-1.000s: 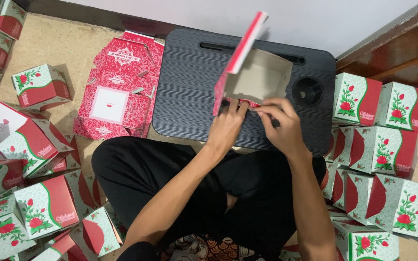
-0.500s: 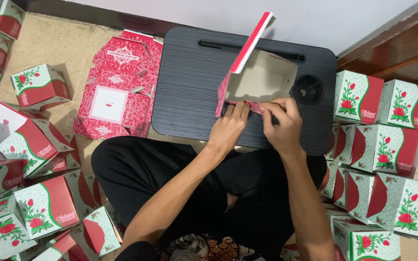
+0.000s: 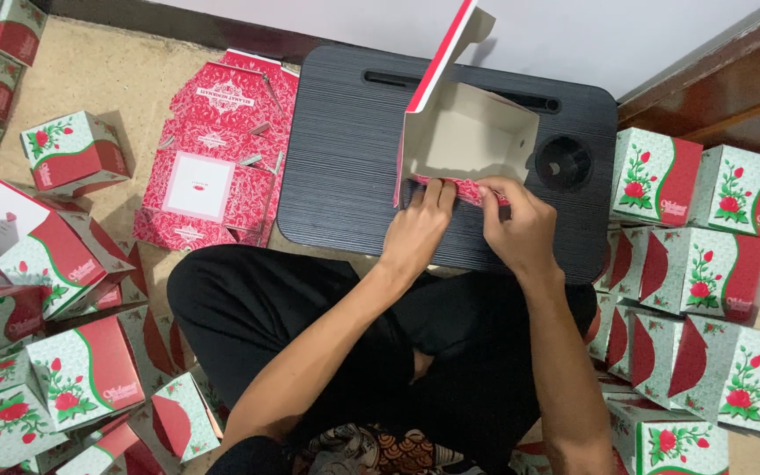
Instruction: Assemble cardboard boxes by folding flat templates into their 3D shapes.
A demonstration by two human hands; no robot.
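on the left, folded rose-print boxes (image 3: 72, 151) crowd the floor beside a stack of flat red blanks (image 3: 213, 154). the open box (image 3: 468, 141) sits on the dark worktop (image 3: 345, 158), mouth facing up toward the camera, long axis across the worktop, lid raised at its left. the left hand (image 3: 417, 227) and right hand (image 3: 521, 224) each pinch its near red flap, fingers closed on it. compared with a second ago, the hands sit flatter along that edge. more finished boxes (image 3: 705, 264) line the right.
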